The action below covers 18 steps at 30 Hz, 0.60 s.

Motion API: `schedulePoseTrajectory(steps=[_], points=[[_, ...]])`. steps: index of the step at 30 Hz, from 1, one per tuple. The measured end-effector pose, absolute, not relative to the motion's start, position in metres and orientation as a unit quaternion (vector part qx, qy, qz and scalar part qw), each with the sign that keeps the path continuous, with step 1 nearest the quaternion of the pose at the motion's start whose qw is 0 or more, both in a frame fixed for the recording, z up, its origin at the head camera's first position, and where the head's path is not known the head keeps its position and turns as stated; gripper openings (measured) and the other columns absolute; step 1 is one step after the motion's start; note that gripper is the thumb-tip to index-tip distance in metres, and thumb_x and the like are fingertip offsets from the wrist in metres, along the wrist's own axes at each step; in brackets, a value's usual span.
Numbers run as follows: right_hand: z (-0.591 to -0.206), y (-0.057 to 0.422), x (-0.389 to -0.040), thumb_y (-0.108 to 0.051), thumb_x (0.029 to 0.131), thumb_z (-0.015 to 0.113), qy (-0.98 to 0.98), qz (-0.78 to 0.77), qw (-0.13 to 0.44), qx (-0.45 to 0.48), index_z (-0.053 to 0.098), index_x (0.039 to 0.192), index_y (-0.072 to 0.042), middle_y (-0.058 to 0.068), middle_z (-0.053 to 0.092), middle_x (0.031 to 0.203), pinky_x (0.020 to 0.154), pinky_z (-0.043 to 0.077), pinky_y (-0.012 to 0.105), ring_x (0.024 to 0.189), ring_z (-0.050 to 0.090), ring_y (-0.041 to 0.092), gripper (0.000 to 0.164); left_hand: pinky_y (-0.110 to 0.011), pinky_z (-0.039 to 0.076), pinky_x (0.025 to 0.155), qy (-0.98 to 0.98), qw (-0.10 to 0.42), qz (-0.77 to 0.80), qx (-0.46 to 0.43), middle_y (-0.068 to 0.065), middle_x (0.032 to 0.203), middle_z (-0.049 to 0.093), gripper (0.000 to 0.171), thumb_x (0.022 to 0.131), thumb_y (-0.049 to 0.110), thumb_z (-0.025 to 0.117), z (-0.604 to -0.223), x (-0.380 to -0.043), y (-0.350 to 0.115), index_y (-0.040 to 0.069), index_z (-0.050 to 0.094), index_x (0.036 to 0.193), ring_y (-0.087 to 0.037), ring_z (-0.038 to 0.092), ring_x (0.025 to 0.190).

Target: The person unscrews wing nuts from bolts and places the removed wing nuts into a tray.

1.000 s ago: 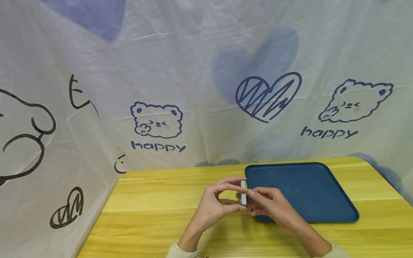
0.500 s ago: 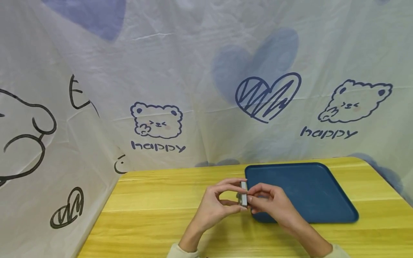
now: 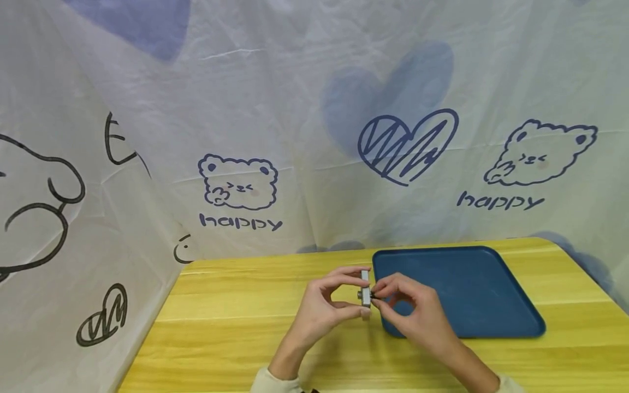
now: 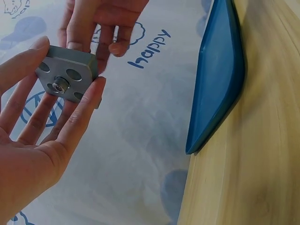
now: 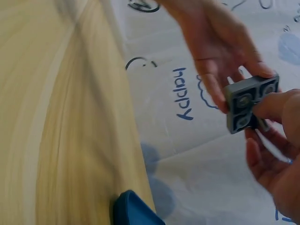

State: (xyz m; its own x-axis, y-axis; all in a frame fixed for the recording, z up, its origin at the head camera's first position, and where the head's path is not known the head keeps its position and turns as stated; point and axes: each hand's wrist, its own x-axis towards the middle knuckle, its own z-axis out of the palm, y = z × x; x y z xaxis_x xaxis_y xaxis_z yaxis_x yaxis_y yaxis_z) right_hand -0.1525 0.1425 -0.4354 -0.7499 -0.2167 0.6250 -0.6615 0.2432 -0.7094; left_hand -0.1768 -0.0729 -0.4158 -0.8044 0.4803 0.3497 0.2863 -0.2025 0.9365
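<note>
Nearest, the person's left hand (image 3: 319, 308) grips a grey square block with round holes, apparently metal (image 4: 59, 70), by opposite edges, thumb against one side and fingertips against the other. That edge hold probably serves to leave both broad faces free; on the face turned towards the left palm, a short silver bolt head (image 4: 61, 85) stands out. The right hand (image 3: 423, 312) is at the opposite face, thumb and fingertips pinching a small dark part (image 3: 373, 295), mostly covered, so its shape cannot be told. The left seems to steady while the right does the finer work.

The block stands upright in the air, apart from the yellow wood-grain desk (image 3: 236, 305), giving the fingers space around it. On the right, a dark blue rectangular tray with a raised rim (image 3: 462, 295) lies flat on the desk; in the head view the right hand overlaps its left part. Sideways room looks widest to the left. Beyond the desk's far edge, a white cloth with blue drawings (image 3: 304, 109) limits forward reach.
</note>
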Motion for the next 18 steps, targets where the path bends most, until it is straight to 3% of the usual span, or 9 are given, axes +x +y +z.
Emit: schedulePoseTrajectory(steps=[5,10,13,18], points=[[-0.4396,0.1397,-0.1558,0.015,0.076,0.083,-0.755,0.467,0.306,0.343,0.071,0.092,-0.017,0.003,0.071,0.105,0.076,0.058,0.018,0.088,0.069,0.015,0.038,-0.044,0.058,0.097,0.622,0.037,0.716,0.315,-0.012,0.140,0.062,0.039,0.081,-0.003,0.085,-0.4172,-0.1791,-0.0741,-0.005,0.073,0.118,-0.029,0.053,0.136],[-0.4408,0.1374,-0.1569,0.016,0.073,0.084,-0.745,0.446,0.340,0.361,0.073,0.095,-0.013,0.006,0.071,0.107,0.086,0.055,0.016,0.093,0.070,0.021,0.038,-0.040,0.054,0.104,0.628,0.012,0.707,0.324,-0.017,0.139,0.062,0.039,0.080,-0.006,0.084,-0.4185,-0.1816,-0.0744,-0.009,0.071,0.118,-0.030,0.054,0.135],[-0.4398,0.1378,-0.1557,0.014,0.076,0.083,-0.745,0.477,0.309,0.349,0.073,0.098,-0.014,0.007,0.070,0.109,0.084,0.057,0.019,0.094,0.070,0.020,0.037,-0.042,0.059,0.094,0.623,0.033,0.716,0.312,-0.017,0.142,0.060,0.041,0.080,-0.008,0.083,-0.4178,-0.1815,-0.0759,-0.011,0.069,0.119,-0.030,0.055,0.134],[-0.4341,0.1421,-0.1527,0.003,0.094,0.072,-0.728,0.612,0.176,0.255,0.072,0.106,-0.006,0.014,0.069,0.112,0.082,0.063,0.033,0.097,0.071,0.018,0.016,-0.046,0.061,0.089,0.617,0.051,0.725,0.302,-0.013,0.143,0.060,0.041,0.080,-0.006,0.084,-0.4166,-0.1808,-0.0773,-0.008,0.071,0.119,-0.031,0.054,0.135]])
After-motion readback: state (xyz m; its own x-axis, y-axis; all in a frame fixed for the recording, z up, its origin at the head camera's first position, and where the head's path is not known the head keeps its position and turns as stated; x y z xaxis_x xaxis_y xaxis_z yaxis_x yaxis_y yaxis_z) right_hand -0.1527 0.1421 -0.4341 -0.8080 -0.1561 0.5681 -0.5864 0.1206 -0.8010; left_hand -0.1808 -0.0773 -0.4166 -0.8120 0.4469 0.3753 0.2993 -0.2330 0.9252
